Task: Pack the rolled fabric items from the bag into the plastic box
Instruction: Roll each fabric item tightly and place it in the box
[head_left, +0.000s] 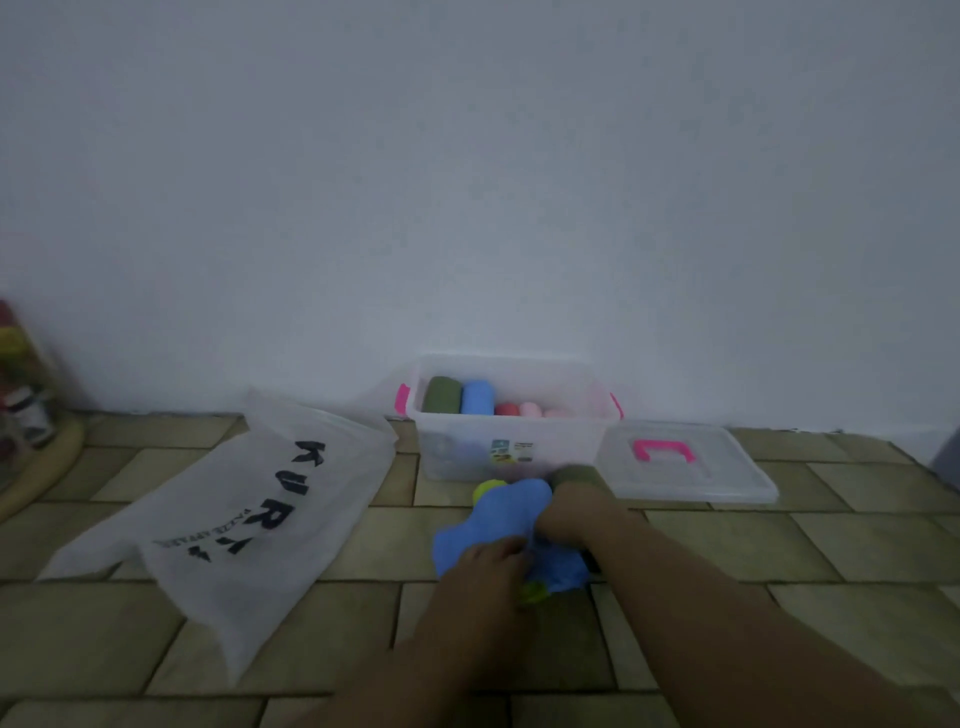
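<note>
A loose blue fabric (506, 512) lies bunched on the floor in front of the clear plastic box (457, 447). My left hand (493, 564) grips its near edge and my right hand (566, 512) grips its right side. Yellow-green fabric (488, 488) peeks out behind the blue one, and another yellow-green bit (535, 592) shows under it. An olive item (574, 474) sits just beyond my right hand. Inside the box stand an olive roll (442, 395), a blue roll (478, 397), a red roll (506, 409) and pink rolls (540, 410). The white bag (249, 514) lies flat at the left.
The box's clear lid (727, 467) with a pink handle (662, 449) lies on the floor to the right of the box. The box stands against a white wall (467, 182). At the far left edge is a blurred stand with colourful items (23, 384). The floor is tiled.
</note>
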